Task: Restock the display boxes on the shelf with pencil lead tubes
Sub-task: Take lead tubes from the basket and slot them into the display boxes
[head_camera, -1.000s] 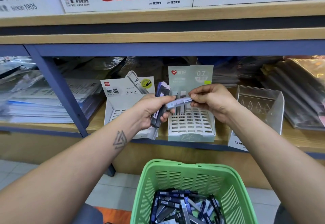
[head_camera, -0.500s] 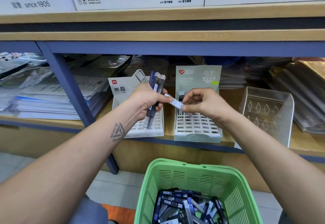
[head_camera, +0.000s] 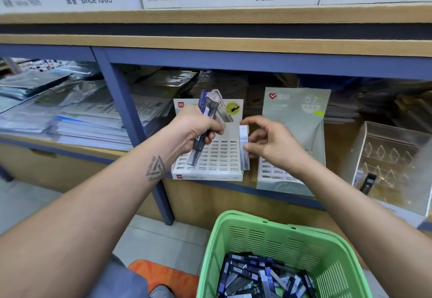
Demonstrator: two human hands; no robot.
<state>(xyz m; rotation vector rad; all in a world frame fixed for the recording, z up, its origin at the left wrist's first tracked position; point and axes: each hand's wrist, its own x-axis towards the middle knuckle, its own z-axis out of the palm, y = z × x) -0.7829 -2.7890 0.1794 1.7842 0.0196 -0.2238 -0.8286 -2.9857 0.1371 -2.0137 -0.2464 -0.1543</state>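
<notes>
A single lead tube (head_camera: 243,148) is standing upright in the right hand (head_camera: 272,144) — fingers pinching it over the right edge of the white display box (head_camera: 208,157) on the shelf (head_camera: 98,150). Left of that box's middle, the left hand (head_camera: 198,129) is gripping a bunch of tubes (head_camera: 205,119). Right of the box a pale green box (head_camera: 294,134) is sitting — then a clear one (head_camera: 392,162). Below, a green basket (head_camera: 280,234) is holding many more tubes.
</notes>
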